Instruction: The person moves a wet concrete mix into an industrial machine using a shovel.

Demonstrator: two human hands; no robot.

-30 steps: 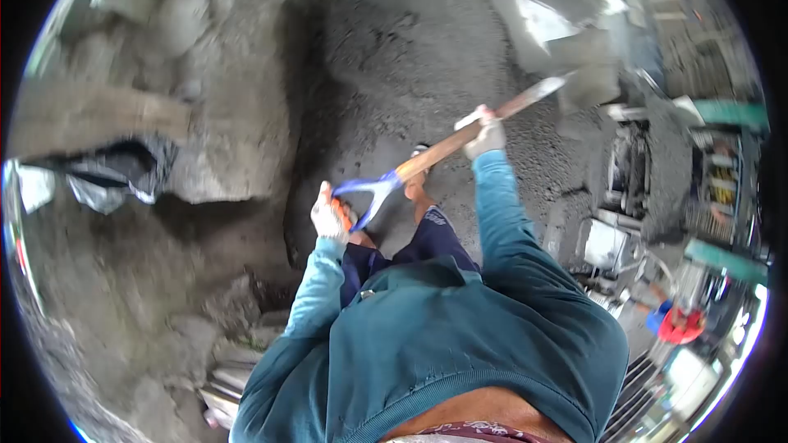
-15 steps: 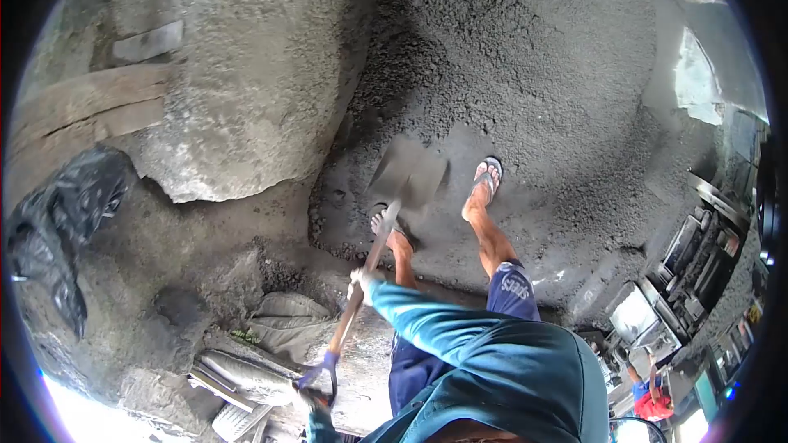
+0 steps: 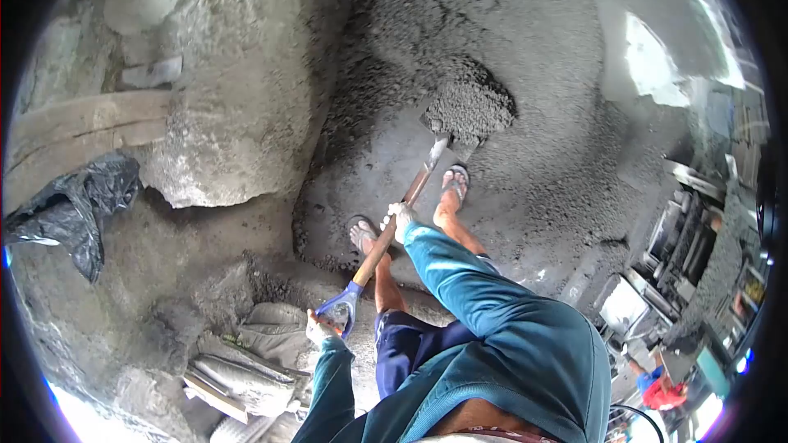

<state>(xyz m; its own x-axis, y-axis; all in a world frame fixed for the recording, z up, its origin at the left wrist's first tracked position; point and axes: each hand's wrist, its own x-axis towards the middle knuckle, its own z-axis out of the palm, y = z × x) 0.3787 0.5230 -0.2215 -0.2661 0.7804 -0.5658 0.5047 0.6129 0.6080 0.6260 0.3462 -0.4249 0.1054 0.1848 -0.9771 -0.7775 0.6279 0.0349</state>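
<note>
A shovel (image 3: 383, 248) with a wooden shaft and a blue D-shaped grip lies slantwise in front of me. My left hand (image 3: 320, 328) is closed round the D-grip at the lower end. Farther up, my right hand (image 3: 400, 219) wraps round the shaft. A heap of damp grey gravelly mix (image 3: 469, 107) covers most of the blade, so the blade itself is largely hidden. Around it spreads a bed of the same grey mix (image 3: 525, 41). My feet in flip-flops stand just behind the blade, on either side of the shaft.
A large rough rock or concrete block (image 3: 238, 82) rises on the left. Black plastic sheeting (image 3: 86, 205) and a wooden beam (image 3: 90, 119) lie beyond it. Sacking and boards (image 3: 246, 373) sit at lower left. Stacked clutter (image 3: 677, 238) lines the right; a person in red (image 3: 663, 394) is farther off.
The shovel has moved forward and right, with both hands on it. Its blade, bare and blurred before, now carries grey mix. My view has shifted somewhat.
</note>
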